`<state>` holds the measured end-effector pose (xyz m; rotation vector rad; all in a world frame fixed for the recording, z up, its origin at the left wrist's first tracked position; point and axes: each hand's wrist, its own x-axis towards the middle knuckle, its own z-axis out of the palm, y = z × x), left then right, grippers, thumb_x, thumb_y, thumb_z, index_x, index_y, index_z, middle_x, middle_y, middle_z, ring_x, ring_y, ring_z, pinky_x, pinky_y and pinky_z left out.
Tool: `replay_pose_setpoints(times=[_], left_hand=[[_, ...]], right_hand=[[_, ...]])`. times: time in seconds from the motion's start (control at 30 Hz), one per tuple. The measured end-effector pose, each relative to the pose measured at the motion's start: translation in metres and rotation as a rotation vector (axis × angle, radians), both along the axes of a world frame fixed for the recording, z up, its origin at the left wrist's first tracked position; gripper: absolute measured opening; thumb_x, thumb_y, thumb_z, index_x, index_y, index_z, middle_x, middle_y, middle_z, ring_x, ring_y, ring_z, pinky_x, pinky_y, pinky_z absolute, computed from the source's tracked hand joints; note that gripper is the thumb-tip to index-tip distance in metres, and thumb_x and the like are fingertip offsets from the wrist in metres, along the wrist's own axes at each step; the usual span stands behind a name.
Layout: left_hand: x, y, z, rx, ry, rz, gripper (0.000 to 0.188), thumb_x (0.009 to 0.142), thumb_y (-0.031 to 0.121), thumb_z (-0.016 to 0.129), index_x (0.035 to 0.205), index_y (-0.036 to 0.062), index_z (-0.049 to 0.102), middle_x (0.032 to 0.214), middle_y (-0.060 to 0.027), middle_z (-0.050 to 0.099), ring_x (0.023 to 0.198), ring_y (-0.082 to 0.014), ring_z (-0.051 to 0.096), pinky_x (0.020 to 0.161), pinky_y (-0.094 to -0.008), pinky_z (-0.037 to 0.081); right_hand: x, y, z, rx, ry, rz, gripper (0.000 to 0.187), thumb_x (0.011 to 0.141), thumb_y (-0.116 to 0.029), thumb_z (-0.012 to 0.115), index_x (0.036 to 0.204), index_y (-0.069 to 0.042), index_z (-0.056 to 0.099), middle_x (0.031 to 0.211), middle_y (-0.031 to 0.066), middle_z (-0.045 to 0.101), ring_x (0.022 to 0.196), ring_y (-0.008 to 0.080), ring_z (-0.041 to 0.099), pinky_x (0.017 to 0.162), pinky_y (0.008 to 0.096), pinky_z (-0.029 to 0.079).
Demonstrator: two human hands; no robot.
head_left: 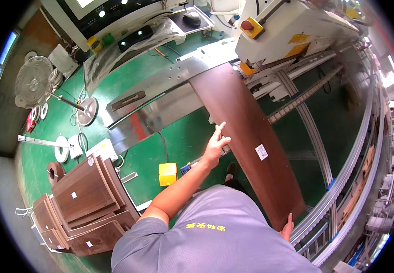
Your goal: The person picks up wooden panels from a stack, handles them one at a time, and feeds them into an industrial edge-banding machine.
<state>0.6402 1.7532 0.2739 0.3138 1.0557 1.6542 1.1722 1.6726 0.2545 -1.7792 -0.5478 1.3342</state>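
Observation:
A long brown board (247, 141) with a white label lies slanted in front of me, its far end on the metal bed of a machine (292, 41). My left hand (216, 144) is at the board's left edge, fingers stretched out and apart; whether it touches the edge I cannot tell. At the near end, my right hand (287, 228) holds the corner of the board, with part of the hand hidden beneath or behind it. A steel guide plate (156, 116) runs leftward from the board's far end.
Brown panels (85, 193) stand stacked at the lower left. A yellow foot-pedal box (167, 174) sits on the green floor. A standing fan (34, 81) is at the far left. Curved roller-conveyor rails (361, 150) run along the right. A red button on a yellow box (250, 27) tops the machine.

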Motion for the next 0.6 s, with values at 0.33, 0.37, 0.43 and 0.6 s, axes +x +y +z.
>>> replay_pose_setpoints(times=[0.33, 0.37, 0.43, 0.6], left_hand=[[0.022, 0.063, -0.001, 0.003, 0.025, -0.078, 0.072, 0.083, 0.020, 0.062, 0.148, 0.0115, 0.033, 0.157, -0.0240, -0.013, 0.148, -0.0232, -0.008, 0.115, -0.0335, 0.007], [0.026, 0.071, 0.006, -0.004, 0.043, -0.078, 0.072, 0.083, 0.021, 0.062, 0.148, 0.0116, 0.033, 0.157, -0.0241, -0.012, 0.148, -0.0234, -0.008, 0.116, -0.0340, 0.007], [0.033, 0.090, 0.008, -0.001, 0.081, -0.083, 0.071, 0.084, 0.022, 0.062, 0.148, 0.0117, 0.034, 0.157, -0.0236, -0.009, 0.148, -0.0238, -0.007, 0.116, -0.0349, 0.007], [0.054, 0.147, 0.013, 0.001, 0.115, -0.087, 0.068, 0.085, 0.021, 0.059, 0.147, 0.0103, 0.035, 0.159, -0.0190, 0.007, 0.148, -0.0251, 0.005, 0.116, -0.0368, 0.012]], right_hand=[[0.017, 0.071, 0.012, -0.043, -0.129, 0.077, 0.059, 0.091, -0.033, 0.064, 0.135, 0.000, 0.044, 0.130, 0.0122, 0.053, 0.113, 0.0263, 0.055, 0.094, 0.0388, 0.047], [0.020, 0.079, 0.012, -0.065, -0.158, 0.062, 0.059, 0.091, -0.034, 0.064, 0.135, 0.001, 0.044, 0.130, 0.0122, 0.053, 0.112, 0.0262, 0.055, 0.094, 0.0386, 0.047], [0.026, 0.096, 0.012, -0.110, -0.218, 0.031, 0.060, 0.091, -0.034, 0.065, 0.135, 0.001, 0.045, 0.130, 0.0123, 0.053, 0.112, 0.0260, 0.055, 0.094, 0.0381, 0.047], [0.054, 0.152, 0.001, -0.130, -0.221, 0.020, 0.060, 0.090, -0.036, 0.066, 0.133, 0.001, 0.046, 0.130, 0.0124, 0.054, 0.112, 0.0258, 0.056, 0.095, 0.0380, 0.047]])
